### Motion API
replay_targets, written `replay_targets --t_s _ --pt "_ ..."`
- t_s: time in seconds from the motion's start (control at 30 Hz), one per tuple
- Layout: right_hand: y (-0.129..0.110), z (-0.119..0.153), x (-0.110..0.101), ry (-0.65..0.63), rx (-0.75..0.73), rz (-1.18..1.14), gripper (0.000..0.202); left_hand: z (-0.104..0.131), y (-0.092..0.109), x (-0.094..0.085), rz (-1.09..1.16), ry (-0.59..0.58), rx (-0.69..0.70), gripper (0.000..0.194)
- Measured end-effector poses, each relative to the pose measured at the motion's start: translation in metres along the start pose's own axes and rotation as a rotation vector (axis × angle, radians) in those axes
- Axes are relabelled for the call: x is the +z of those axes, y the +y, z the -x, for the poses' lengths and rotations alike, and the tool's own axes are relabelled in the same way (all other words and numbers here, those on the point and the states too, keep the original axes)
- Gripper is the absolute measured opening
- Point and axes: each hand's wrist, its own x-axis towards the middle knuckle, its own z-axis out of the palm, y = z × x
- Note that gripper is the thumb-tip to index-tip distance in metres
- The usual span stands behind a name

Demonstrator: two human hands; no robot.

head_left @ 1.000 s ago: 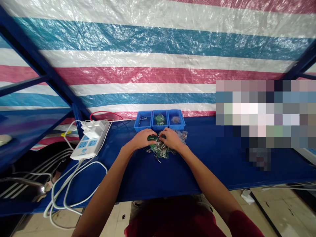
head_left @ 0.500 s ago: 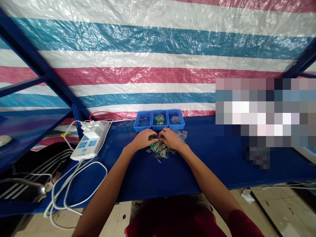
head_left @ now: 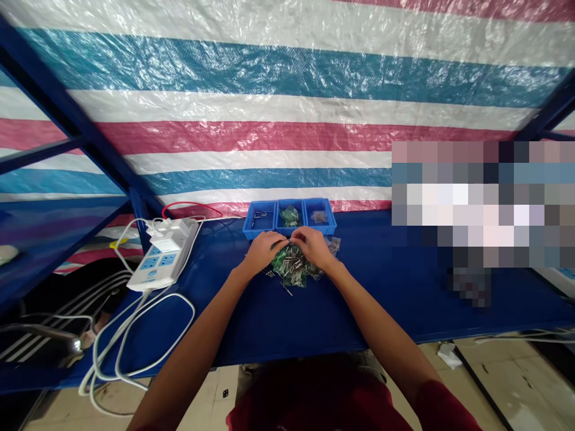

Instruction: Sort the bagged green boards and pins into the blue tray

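A pile of small metal pieces [head_left: 294,267] lies on green plastic on the blue table, with clear plastic bags [head_left: 333,244] at its right. Above the pile's far side, my left hand [head_left: 265,250] and my right hand [head_left: 312,245] meet at the fingertips. Both hands have their fingers pinched together; whatever is between them is too small to make out. Just beyond stand three blue bins: the left bin [head_left: 259,234] holds a few metal rods, the middle bin [head_left: 290,230] a green bag with pieces, the right bin [head_left: 333,224] a clear bag.
On the left sit a white power strip [head_left: 155,269] with plugs and looped white cables [head_left: 193,311]. Blue frame posts [head_left: 96,158] rise at both sides, before a striped plastic sheet [head_left: 269,108]. The right side of the view is partly pixelated.
Both hands have lifted slightly away from the pile toward the bins, uncovering more of the metal pieces. The fingertips have come together.
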Motion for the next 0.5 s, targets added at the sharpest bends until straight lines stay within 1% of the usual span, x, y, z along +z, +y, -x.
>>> replay_targets --t_s 0.13,0.33,0.43,0.5 --pt "-0.006 0.001 0.000 0.081 0.044 -0.119 0.013 0.000 0.006 -0.002 0.083 0.091 -0.013 0.037" --pt "-0.005 0.001 0.003 0.113 0.082 -0.197 0.022 -0.001 0.017 -0.003 0.186 0.192 -0.063 0.033" --pt "-0.005 0.001 0.004 0.126 0.088 -0.209 0.027 -0.002 0.019 -0.004 0.206 0.259 -0.099 0.031" --pt "-0.006 0.002 0.004 0.122 0.103 -0.204 0.029 -0.002 0.019 -0.003 0.237 0.271 -0.121 0.029"
